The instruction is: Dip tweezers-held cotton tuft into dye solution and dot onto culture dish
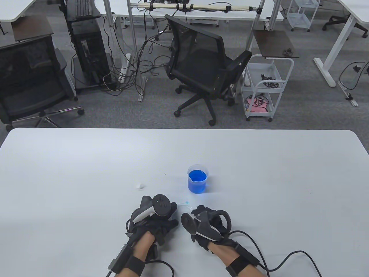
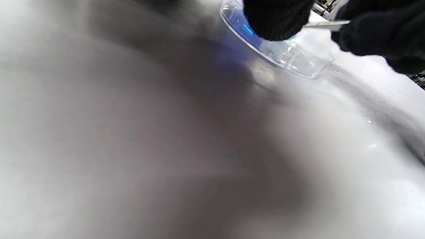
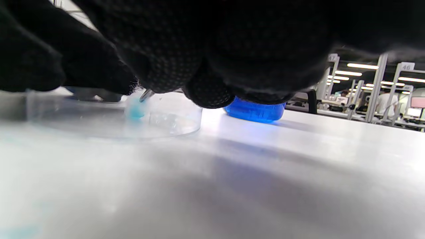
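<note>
A clear culture dish (image 1: pixel 184 205) lies on the white table between my two hands; in the left wrist view the dish (image 2: pixel 292 58) is at the top. My left hand (image 1: pixel 161 223) holds it at the rim, one fingertip (image 2: pixel 277 20) on its edge. My right hand (image 1: pixel 203 216) pinches metal tweezers (image 2: pixel 327 24). Their tip (image 3: pixel 146 95) holds a blue-stained cotton tuft (image 3: pixel 135 109) down inside the dish (image 3: pixel 109 124). A small beaker of blue dye (image 1: pixel 197 179) stands just beyond the hands, also seen as the beaker (image 3: pixel 254 113) behind my right fingers.
A loose white cotton tuft (image 1: pixel 140 186) lies on the table to the left of the beaker. Glove cables (image 1: pixel 288 256) trail off to the right near the front edge. Office chairs and carts stand on the floor beyond the table's far edge (image 1: pixel 184 129).
</note>
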Tool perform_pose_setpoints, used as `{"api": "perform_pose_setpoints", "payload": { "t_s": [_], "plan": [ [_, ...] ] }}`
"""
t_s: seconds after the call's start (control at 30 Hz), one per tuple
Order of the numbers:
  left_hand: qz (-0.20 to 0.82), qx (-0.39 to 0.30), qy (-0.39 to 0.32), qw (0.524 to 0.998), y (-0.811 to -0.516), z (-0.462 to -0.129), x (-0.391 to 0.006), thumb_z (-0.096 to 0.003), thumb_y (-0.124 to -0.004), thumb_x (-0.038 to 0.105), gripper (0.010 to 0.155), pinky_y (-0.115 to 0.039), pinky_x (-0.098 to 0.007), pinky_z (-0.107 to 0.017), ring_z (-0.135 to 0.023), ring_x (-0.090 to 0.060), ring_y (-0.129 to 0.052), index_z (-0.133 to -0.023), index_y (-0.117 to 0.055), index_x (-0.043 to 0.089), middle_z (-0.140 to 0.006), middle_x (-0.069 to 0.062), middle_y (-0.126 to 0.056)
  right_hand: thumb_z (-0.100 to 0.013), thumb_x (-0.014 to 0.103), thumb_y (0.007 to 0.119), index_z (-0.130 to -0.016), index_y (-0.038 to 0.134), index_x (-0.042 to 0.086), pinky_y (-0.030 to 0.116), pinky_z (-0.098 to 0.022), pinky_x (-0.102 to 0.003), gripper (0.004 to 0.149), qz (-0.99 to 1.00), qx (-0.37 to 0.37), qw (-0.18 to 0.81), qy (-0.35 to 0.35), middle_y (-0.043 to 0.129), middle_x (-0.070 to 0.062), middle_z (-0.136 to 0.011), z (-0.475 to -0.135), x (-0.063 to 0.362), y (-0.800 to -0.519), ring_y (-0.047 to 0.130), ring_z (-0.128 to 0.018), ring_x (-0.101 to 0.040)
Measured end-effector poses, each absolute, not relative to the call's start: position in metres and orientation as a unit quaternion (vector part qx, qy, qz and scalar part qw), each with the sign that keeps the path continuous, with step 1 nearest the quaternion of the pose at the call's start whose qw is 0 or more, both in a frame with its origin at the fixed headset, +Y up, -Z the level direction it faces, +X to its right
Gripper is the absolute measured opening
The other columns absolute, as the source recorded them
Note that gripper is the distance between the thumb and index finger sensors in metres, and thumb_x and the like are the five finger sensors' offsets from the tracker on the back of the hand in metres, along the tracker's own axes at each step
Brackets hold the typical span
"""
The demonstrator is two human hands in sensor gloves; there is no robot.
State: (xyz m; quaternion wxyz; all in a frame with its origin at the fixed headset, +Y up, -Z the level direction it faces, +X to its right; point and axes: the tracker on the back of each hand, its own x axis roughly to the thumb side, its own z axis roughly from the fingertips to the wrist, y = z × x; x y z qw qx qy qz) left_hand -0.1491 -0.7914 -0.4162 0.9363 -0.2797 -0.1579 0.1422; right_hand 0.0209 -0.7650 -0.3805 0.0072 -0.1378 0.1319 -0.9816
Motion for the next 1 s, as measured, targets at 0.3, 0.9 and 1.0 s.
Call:
{"api": "perform_pose_setpoints", "payload": {
  "t_s": [0.3,0.9,1.0],
  "plan": [
    [0.143,-0.28,-0.16,0.936,-0.791,-0.416,-0.149,-0.0621,-0.066,0.045,0.07,-0.018,-0.078,-0.065,-0.104,-0.056,-0.013,-0.116,-0.026,0.026,-0.122,-0.027,-0.013,-0.026,0.029,0.092,-0.051,0.107,0.002,0.09,-0.008,-0.033,0.04,-0.98,-0.13,0.001,0.148,0.103,-0.023,-0.051,-0.382,0.018,-0.755,0.099,-0.018,-0.016],
    [0.143,-0.279,-0.159,0.936,-0.792,-0.416,-0.148,-0.062,-0.066,0.045,0.07,-0.018,-0.078,-0.065,-0.104,-0.056,-0.013,-0.116,-0.026,0.027,-0.122,-0.026,-0.013,-0.026,0.029,0.092,-0.051,0.107,0.001,0.09,-0.008,-0.033,0.04,-0.981,-0.108,-0.011,0.161,0.103,-0.023,-0.051,-0.387,0.03,-0.75,0.099,-0.018,-0.016],
    [0.143,-0.279,-0.159,0.936,-0.792,-0.416,-0.148,-0.0621,-0.066,0.045,0.07,-0.018,-0.078,-0.066,-0.104,-0.056,-0.013,-0.116,-0.026,0.027,-0.122,-0.026,-0.013,-0.026,0.029,0.092,-0.051,0.107,0.002,0.09,-0.008,-0.033,0.04,-0.982,-0.108,-0.006,0.155,0.103,-0.023,-0.051,-0.388,0.03,-0.754,0.099,-0.018,-0.016]
  ]
}}
